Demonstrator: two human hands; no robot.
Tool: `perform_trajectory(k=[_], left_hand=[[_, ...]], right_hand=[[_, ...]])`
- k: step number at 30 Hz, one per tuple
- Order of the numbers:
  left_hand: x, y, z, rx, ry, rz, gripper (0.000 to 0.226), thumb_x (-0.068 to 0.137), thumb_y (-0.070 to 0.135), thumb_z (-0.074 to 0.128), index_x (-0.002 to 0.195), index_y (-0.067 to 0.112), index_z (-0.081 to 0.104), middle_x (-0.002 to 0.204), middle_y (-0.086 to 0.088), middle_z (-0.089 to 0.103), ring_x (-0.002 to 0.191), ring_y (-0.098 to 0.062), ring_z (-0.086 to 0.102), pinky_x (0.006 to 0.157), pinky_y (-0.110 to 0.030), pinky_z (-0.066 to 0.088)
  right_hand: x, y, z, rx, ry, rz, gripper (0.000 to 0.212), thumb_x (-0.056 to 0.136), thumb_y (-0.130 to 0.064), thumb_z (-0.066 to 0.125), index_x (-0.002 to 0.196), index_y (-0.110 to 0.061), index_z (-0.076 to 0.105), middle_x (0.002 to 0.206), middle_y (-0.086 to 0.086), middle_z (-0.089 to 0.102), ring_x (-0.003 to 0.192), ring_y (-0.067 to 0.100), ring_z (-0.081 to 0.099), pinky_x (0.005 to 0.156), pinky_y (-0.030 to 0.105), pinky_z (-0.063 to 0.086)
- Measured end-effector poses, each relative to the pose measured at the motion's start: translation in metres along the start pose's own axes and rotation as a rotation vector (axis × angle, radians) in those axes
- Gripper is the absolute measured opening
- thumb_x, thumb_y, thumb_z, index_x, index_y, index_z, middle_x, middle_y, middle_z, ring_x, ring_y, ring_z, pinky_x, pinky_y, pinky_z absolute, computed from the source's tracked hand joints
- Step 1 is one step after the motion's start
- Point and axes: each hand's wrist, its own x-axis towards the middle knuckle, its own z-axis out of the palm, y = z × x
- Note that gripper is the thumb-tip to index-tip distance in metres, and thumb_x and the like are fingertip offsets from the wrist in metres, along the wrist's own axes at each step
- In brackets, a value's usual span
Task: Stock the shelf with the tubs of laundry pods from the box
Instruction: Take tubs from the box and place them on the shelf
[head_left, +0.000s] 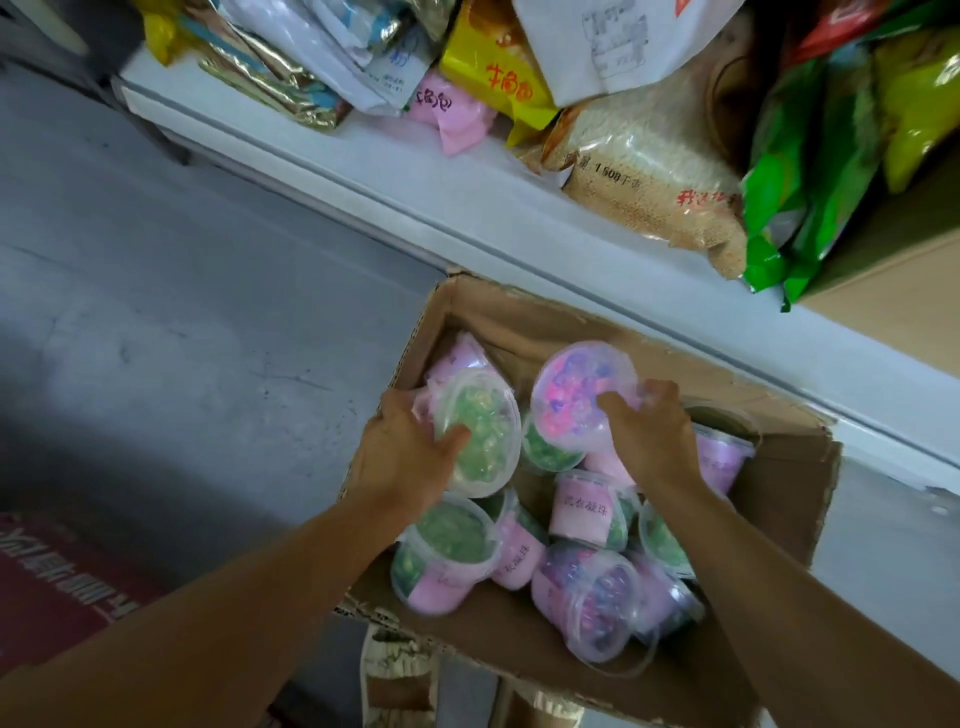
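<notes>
An open cardboard box (769, 525) on the floor holds several clear tubs of laundry pods with pink labels. My left hand (405, 457) grips a tub of green pods (480, 426) at the box's left side, lid facing up. My right hand (649, 431) grips a tub of pink and purple pods (576, 389) raised slightly above the others. More tubs (587, 509) lie jumbled below, some on their sides. The white shelf (467, 208) runs diagonally just beyond the box.
The shelf carries a bag of rice (649, 176), green packets (800, 171), a yellow packet (493, 67), a pink pouch (452, 114) and a brown carton (893, 291). Grey floor lies to the left, with a red printed carton (57, 587) at the lower left.
</notes>
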Motion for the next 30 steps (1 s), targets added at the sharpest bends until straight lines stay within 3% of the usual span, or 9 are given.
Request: perform_trajectory(k=[3,7,10,12,14,18,23,27,30], left_hand=[[-0.027,0.020,-0.031,-0.040,-0.014,-0.036,0.054,0.084,0.047,0.054,0.122,0.013,0.037,0.112,-0.016,0.058,0.095,-0.033,0.060,0.081,-0.040,0.051],[-0.073,0.057,-0.085,-0.134,0.006,-0.005,0.045,0.087,0.042,0.054,0.118,0.012,0.042,0.109,-0.010,0.058,0.095,-0.026,0.053,0.076,-0.031,0.040],[-0.113,0.089,-0.131,-0.229,0.044,0.018,0.045,0.085,0.042,0.059,0.116,0.014,0.044,0.104,-0.008,0.057,0.100,-0.030,0.055,0.083,-0.036,0.046],[-0.141,0.112,-0.169,-0.281,0.061,0.021,0.047,0.084,0.043,0.060,0.118,0.015,0.044,0.108,-0.010,0.057,0.106,-0.031,0.054,0.090,-0.038,0.045],[-0.161,0.128,-0.196,-0.319,0.073,0.041,0.045,0.084,0.043,0.061,0.116,0.016,0.044,0.105,-0.007,0.055,0.106,-0.030,0.054,0.089,-0.036,0.043],[-0.214,0.161,-0.272,-0.454,0.074,0.075,0.057,0.068,0.057,0.063,0.110,0.023,0.046,0.099,-0.001,0.056,0.101,-0.027,0.056,0.089,-0.036,0.046],[-0.269,0.204,-0.360,-0.575,0.073,0.149,0.061,0.070,0.054,0.066,0.116,0.019,0.047,0.108,-0.011,0.059,0.093,-0.028,0.058,0.079,-0.035,0.047],[-0.312,0.233,-0.421,-0.656,0.040,0.222,0.071,0.045,0.065,0.059,0.103,0.026,0.047,0.101,-0.009,0.063,0.090,-0.030,0.063,0.076,-0.040,0.049],[-0.349,0.253,-0.463,-0.697,-0.005,0.305,0.061,0.057,0.057,0.063,0.106,0.024,0.047,0.091,-0.007,0.061,0.077,-0.025,0.060,0.069,-0.036,0.047]], right_hand=[[-0.029,-0.014,-0.041,0.082,-0.008,0.040,0.050,0.086,-0.037,0.059,0.125,-0.009,0.045,0.119,0.014,0.055,0.104,0.032,0.053,0.085,0.035,0.041],[-0.079,-0.051,-0.098,0.145,0.013,0.074,0.050,0.080,-0.050,0.057,0.115,-0.016,0.049,0.113,0.013,0.057,0.103,0.034,0.056,0.090,0.044,0.047],[-0.120,-0.087,-0.143,0.232,0.038,0.052,0.041,0.085,-0.042,0.057,0.116,-0.019,0.047,0.103,0.007,0.054,0.083,0.025,0.057,0.074,0.040,0.053],[-0.154,-0.117,-0.174,0.300,0.037,0.037,0.055,0.077,-0.054,0.057,0.119,-0.020,0.047,0.101,0.004,0.056,0.080,0.023,0.061,0.075,0.043,0.054],[-0.176,-0.137,-0.196,0.320,0.045,0.028,0.069,0.066,-0.066,0.054,0.122,-0.026,0.046,0.102,0.001,0.058,0.093,0.029,0.061,0.087,0.048,0.050],[-0.232,-0.190,-0.258,0.465,0.064,-0.057,0.048,0.082,-0.047,0.060,0.120,-0.020,0.049,0.087,-0.001,0.059,0.087,0.026,0.062,0.087,0.053,0.051],[-0.298,-0.247,-0.326,0.629,0.062,-0.178,0.037,0.088,-0.034,0.060,0.117,-0.014,0.050,0.118,0.011,0.054,0.099,0.028,0.059,0.075,0.040,0.053],[-0.344,-0.284,-0.376,0.713,0.072,-0.252,0.035,0.088,-0.031,0.060,0.116,-0.013,0.051,0.119,0.014,0.056,0.096,0.030,0.061,0.070,0.038,0.053],[-0.376,-0.308,-0.412,0.762,0.073,-0.342,0.034,0.088,-0.031,0.060,0.116,-0.014,0.054,0.116,0.013,0.059,0.095,0.030,0.062,0.068,0.036,0.054]])
